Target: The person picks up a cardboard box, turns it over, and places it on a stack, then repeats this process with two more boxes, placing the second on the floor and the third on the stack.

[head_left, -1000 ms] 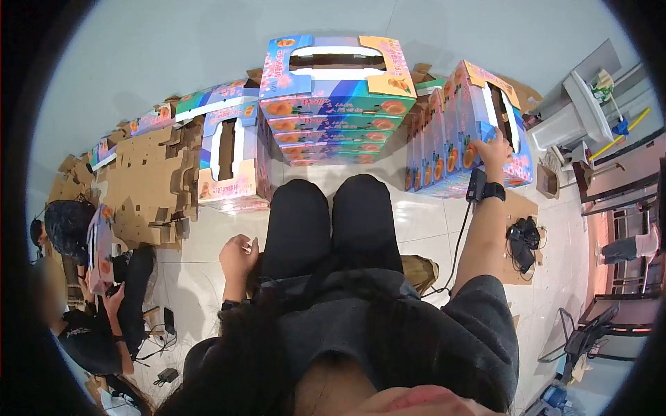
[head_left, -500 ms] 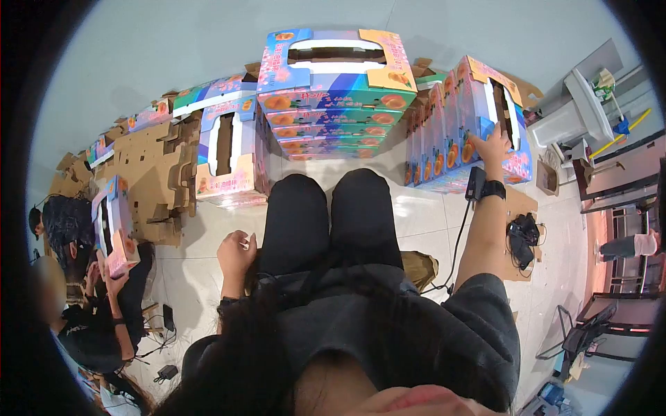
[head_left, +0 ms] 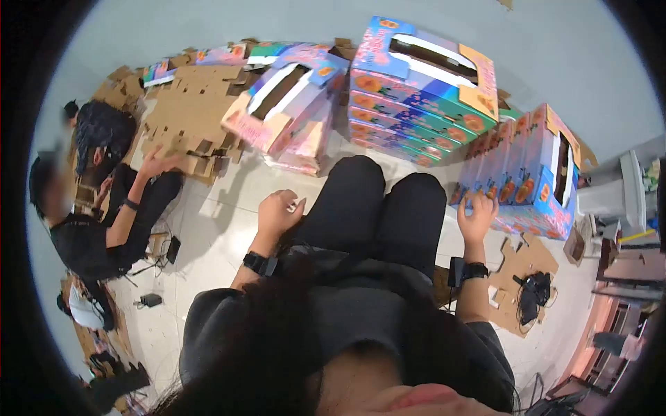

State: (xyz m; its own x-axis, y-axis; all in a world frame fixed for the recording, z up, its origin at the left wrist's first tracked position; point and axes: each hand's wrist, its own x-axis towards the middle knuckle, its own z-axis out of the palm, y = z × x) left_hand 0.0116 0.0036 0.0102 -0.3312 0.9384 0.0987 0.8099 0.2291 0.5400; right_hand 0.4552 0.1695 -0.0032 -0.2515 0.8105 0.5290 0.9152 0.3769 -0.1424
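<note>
My left hand [head_left: 279, 211] hovers just left of my knees, its fingers loosely curled with a gap at the thumb and nothing in it. Right of my knees, my right hand [head_left: 478, 213] is raised with bent fingers apart, holding nothing. Its fingertips overlap the lower front of a row of printed carton boxes [head_left: 548, 166] on the right. Straight ahead stands a tall stack of similar boxes [head_left: 416, 87], each with orange fruit pictures and a handle slot on top. Another stack of printed boxes [head_left: 284, 104] stands ahead and left, its top box askew.
A co-worker [head_left: 97, 215] sits on the left, one arm stretched towards flattened brown cardboard [head_left: 191, 104]. A cardboard sheet [head_left: 520, 277] with a black cable bundle [head_left: 534, 298] lies at right. A black adapter [head_left: 149, 300] and cables lie on the floor at left.
The view has turned left. My right hand has left the top of the right box row and drawn back towards my knee. The co-worker's hand no longer holds a box.
</note>
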